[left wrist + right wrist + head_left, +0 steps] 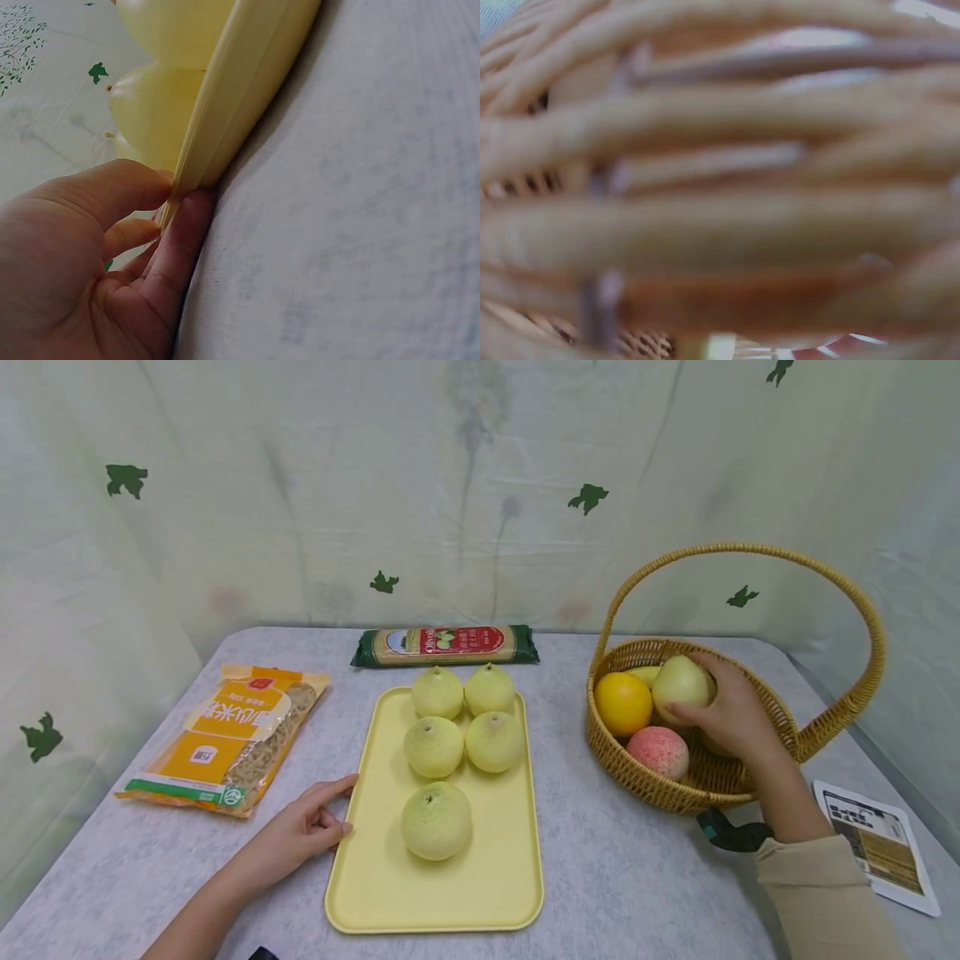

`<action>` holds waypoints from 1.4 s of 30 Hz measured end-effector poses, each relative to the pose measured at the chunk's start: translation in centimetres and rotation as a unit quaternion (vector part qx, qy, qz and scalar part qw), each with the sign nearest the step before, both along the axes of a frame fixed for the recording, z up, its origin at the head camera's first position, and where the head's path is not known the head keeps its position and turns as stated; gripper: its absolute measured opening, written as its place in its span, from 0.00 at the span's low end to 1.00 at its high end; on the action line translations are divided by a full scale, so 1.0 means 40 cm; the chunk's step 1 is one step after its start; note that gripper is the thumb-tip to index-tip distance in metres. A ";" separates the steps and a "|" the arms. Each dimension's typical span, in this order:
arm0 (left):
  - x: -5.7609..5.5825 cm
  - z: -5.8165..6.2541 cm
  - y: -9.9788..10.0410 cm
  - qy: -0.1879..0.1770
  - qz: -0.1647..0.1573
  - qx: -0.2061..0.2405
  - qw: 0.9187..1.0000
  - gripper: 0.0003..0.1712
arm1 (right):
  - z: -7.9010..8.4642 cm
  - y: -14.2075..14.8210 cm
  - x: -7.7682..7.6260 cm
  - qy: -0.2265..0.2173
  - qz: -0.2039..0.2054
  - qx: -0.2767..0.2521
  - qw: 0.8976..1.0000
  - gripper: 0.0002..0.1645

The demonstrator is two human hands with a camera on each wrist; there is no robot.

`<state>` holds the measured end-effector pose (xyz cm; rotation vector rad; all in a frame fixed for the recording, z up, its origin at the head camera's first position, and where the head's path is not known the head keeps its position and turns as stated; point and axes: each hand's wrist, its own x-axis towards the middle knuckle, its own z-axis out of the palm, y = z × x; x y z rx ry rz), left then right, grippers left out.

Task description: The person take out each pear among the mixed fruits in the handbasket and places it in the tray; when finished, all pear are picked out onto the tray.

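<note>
At the left side of a yellow tray (480, 893), my left hand (307, 827) pinches the rim; in the left wrist view the thumb and fingers (187, 217) grip the tray edge (247, 82) from both sides. Several pale green pears (437, 821) stand on the tray, two pairs at the far end and one nearer. Over at the right, my right hand (738, 710) holds another pear (678, 687) inside a wicker basket (637, 777), fingers behind it and thumb in front. An orange (623, 704), a peach (658, 752) and part of a banana (643, 674) lie beside it.
Wicker strands (720, 225) fill the right wrist view up close. The basket's tall handle (750, 550) arches over the right hand. A pasta pack (446, 646) lies behind the tray, an orange food bag (225, 735) to its left, and a printed card (881, 843) right of the basket.
</note>
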<state>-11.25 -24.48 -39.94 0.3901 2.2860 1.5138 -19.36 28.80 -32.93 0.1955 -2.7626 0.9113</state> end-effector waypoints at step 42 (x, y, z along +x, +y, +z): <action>-0.001 -0.001 -0.002 -0.009 0.003 -0.009 1.000 0.38 | -0.111 -0.401 0.187 -0.062 0.319 -0.237 0.916 0.46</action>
